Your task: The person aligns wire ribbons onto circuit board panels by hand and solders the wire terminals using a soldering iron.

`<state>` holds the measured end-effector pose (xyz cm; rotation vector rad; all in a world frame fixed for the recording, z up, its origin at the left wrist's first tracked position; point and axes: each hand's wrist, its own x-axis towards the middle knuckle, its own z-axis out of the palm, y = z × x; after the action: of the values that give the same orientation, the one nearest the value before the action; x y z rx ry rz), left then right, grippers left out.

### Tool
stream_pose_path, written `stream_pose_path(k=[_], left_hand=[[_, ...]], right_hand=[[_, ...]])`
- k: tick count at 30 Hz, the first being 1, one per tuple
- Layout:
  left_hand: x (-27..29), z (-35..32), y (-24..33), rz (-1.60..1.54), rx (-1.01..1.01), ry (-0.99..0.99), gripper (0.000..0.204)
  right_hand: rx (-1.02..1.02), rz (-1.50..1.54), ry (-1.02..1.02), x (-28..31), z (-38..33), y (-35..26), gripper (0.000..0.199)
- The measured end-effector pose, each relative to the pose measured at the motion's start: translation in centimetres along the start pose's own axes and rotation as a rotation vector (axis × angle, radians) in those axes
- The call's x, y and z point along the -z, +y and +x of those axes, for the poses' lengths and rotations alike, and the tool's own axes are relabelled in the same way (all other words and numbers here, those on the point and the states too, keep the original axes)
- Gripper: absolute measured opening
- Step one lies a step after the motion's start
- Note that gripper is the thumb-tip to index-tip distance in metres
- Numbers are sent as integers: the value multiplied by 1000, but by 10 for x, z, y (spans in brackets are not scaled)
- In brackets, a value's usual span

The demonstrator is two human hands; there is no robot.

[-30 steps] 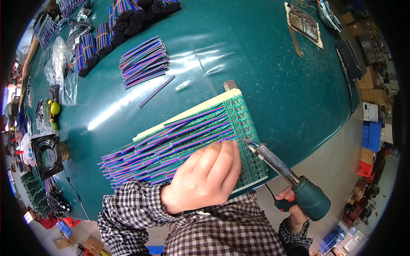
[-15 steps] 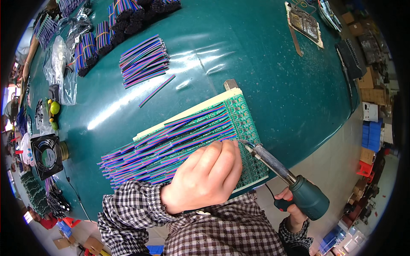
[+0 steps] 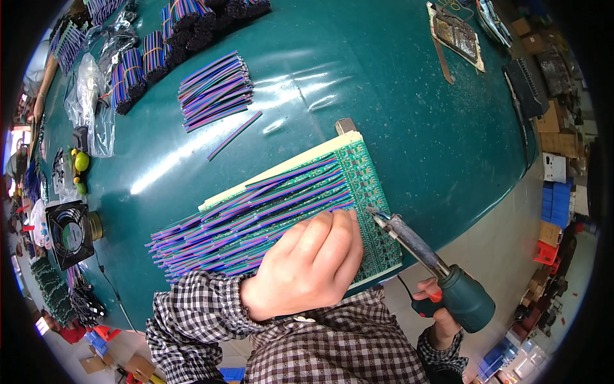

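My left hand [image 3: 313, 256] rests over a panel of green circuit boards [image 3: 364, 173], its fingers pinched at the board end of a multicoloured ribbon wire [image 3: 336, 206]. The fingertips themselves are mostly hidden. Rows of such ribbon wires [image 3: 217, 233] lie across the panel, reaching out past its left side. In my right hand [image 3: 445, 329] is a soldering gun [image 3: 469, 301] with a dark green body, a red trigger and a metal barrel. Its tip hovers over or touches the boards just right of my left fingertips; I cannot tell which. A pale yellow backing [image 3: 281, 168] shows along the panel's far edge.
Loose ribbon wires [image 3: 216, 93] lie in a pile beyond the panel, with one single wire [image 3: 235, 136] nearer. Bundled wires [image 3: 131, 80] and plastic bags [image 3: 93, 105] sit at far left. A small fan [image 3: 70, 235] stands left. A stained tray [image 3: 457, 38] lies far right.
The soldering gun's tip has shifted slightly right, away from my left fingertips. My left hand and the panel stay in place.
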<state>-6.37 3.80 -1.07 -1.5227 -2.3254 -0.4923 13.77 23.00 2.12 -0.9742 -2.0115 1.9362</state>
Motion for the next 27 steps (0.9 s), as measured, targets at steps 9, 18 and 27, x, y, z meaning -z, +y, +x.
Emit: stream_pose_path(k=[9, 18, 27], left_hand=[[-1, -1, 0, 3, -11, 13, 32], [-1, -2, 1, 15, -16, 20, 34], [0, -1, 1, 20, -18, 6, 33]], right_hand=[[60, -202, -45, 14, -2, 9, 54], [72, -166, -42, 9, 0, 8, 53], [59, -87, -21, 27, -13, 32, 59]])
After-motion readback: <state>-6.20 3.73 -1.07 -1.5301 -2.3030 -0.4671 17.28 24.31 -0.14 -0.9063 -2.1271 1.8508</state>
